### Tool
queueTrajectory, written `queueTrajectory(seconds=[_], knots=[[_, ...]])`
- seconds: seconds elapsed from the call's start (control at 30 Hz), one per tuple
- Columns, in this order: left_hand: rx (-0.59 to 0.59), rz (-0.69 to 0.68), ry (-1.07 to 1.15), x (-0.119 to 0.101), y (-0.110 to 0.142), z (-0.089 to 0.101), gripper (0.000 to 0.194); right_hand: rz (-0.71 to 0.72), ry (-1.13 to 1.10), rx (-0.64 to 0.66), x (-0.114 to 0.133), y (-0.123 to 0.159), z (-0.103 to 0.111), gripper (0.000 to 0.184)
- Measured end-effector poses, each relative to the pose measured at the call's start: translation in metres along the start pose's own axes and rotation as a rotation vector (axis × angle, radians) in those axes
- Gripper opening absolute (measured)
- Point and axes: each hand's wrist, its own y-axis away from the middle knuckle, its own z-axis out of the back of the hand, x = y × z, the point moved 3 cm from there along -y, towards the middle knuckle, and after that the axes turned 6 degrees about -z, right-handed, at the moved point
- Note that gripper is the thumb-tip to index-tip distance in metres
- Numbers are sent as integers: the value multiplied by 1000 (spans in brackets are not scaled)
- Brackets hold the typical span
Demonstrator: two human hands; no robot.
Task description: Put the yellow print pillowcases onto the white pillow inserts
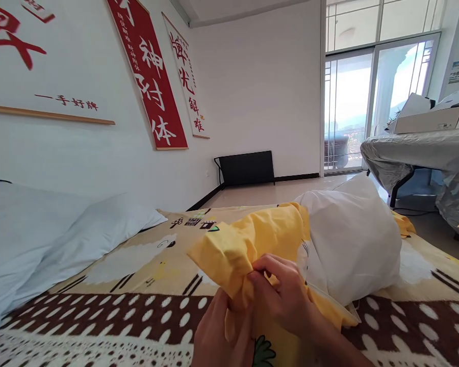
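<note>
A yellow pillowcase (252, 237) lies bunched on the bed in front of me, partly pulled over a white pillow (352, 239) that bulges out to the right. My right hand (283, 295) is closed, pinching the yellow fabric near its folded corner. My left hand (224, 334) sits just below and to the left, fingers curled into the same yellow cloth. The lower part of both hands runs off the bottom edge.
A patterned bedspread (130, 311) in yellow, brown and white covers the bed. Two white pillows (61, 234) lie at the left by the wall. A covered table (424, 153) with boxes stands at the right, a black rack (247, 168) by the far wall.
</note>
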Motion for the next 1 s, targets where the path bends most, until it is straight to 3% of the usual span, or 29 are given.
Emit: queueTrajectory(seconds=[0.17, 0.33, 0.5, 0.57, 0.63, 0.67, 0.7, 0.8, 0.87, 1.0], knots=[[-98, 99, 9, 1, -2, -8, 20, 109, 64, 8, 13, 7, -8, 19], [-109, 447, 359, 6, -2, -20, 35, 173, 103, -47, 24, 10, -8, 21], [-233, 648, 524, -1, 7, -12, 32, 197, 102, 1, 21, 5, 11, 15], [-269, 706, 553, 0, 10, -4, 32, 126, 133, -170, 3, -2, 37, 14], [-286, 738, 568, 6, 13, 1, 33, -37, 190, -451, -26, -8, 69, 18], [-291, 744, 562, 9, 15, 3, 34, -144, 210, -540, -42, -10, 83, 22], [-296, 747, 544, 12, 16, 3, 35, -250, 217, -550, -57, -12, 94, 27], [-306, 726, 458, 17, 21, 2, 33, -586, -43, -239, -94, -18, 99, 41], [-316, 707, 411, 14, 22, 1, 33, -717, -264, -54, -102, -21, 90, 43], [-391, 735, 391, 13, 23, 8, 38, -735, -438, -18, -94, -39, 84, 36]])
